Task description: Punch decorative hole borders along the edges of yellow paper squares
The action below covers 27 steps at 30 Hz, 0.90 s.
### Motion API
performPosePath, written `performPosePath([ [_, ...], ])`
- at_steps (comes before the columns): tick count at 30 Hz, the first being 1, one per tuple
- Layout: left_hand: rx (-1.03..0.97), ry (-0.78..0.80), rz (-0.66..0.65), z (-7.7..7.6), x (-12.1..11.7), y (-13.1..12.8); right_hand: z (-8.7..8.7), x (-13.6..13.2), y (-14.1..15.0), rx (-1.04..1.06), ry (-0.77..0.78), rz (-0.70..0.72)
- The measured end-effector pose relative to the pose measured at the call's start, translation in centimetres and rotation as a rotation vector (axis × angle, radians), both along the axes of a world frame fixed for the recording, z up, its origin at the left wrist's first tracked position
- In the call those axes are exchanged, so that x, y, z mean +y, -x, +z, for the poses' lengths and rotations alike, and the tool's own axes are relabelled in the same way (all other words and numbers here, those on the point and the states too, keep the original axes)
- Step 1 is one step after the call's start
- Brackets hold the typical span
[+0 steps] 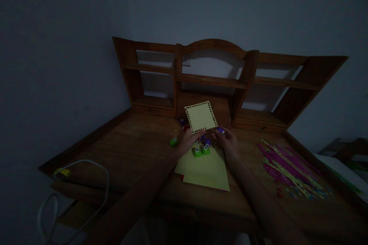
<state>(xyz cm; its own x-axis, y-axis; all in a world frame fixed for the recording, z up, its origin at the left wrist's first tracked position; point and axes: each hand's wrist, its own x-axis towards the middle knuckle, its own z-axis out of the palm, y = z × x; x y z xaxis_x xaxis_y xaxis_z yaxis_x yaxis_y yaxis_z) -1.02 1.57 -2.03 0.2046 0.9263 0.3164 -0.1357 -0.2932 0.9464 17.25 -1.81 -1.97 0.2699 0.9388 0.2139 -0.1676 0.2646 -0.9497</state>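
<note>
My left hand is closed on the lower edge of a square of pale yellow paper, which is held up with small punched holes along its border. A small purple craft punch is between the fingers of my right hand, just right of the paper's lower corner. Below the hands, a green craft punch and another green punch rest on yellow sheets. Behind them sits a purple punch. A third green punch stands left of my left hand.
Punched pink and yellow paper strips with scattered bits lie on the right of the wooden desk. A wooden shelf unit stands along the back. A white cable loops over the left front edge. White papers lie at far right.
</note>
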Motion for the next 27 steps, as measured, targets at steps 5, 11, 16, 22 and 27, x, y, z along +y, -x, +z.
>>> performPosePath([
  [5,-0.012,-0.009,-0.027,0.0,0.1,0.0,0.0,0.0,-0.1,-0.038,0.038,0.017],
  [11,-0.016,0.007,-0.03,-0.1,0.2,-0.1,-0.2,0.1,0.2,-0.075,0.035,0.085],
  [16,-0.038,0.005,-0.037,-0.1,0.2,-0.2,0.0,-0.1,0.6,-0.138,0.013,0.086],
  [22,-0.043,0.041,-0.03,0.0,0.2,-0.2,-0.1,-0.2,1.1,-0.149,-0.037,0.131],
  [27,-0.021,0.051,-0.045,0.1,0.0,-0.2,-0.1,-0.3,1.3,-0.177,-0.057,0.164],
])
